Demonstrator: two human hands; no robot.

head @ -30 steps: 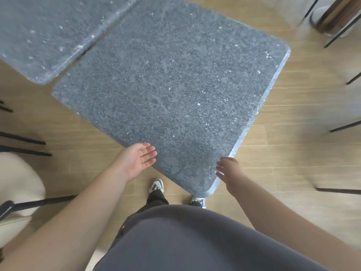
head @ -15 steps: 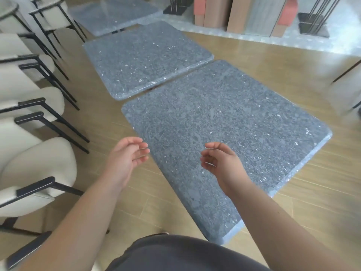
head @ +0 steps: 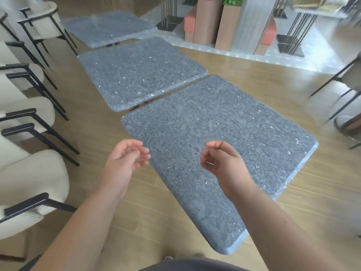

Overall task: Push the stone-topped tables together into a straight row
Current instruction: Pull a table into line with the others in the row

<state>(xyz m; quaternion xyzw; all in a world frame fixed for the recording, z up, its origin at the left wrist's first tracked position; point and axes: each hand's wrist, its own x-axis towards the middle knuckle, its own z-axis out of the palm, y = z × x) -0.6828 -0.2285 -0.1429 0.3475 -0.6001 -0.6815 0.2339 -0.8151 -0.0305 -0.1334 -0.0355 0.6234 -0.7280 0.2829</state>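
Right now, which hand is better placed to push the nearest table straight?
Likely the right hand: it hovers over the nearest stone-topped table, which sits offset to the right of the middle table. The left hand hangs beside the table's left edge, over the floor.

Your right forearm point(head: 273, 222) covers part of the nearest stone-topped table point(head: 205, 143), and its legs are hidden beneath the slab. Only a dark sliver of base shows under the middle table point(head: 140, 73). The farthest table point(head: 109, 28) is motion-blurred, so you cannot read its surface or edge clearly. The cream armchairs point(head: 25, 173) are cut off by the left edge. The chairs at the right edge point(head: 347, 106) are smeared and cropped. The green plant point(head: 232, 0) is cut by the top edge. Your dark garment point(head: 191, 266) is cropped at the bottom.
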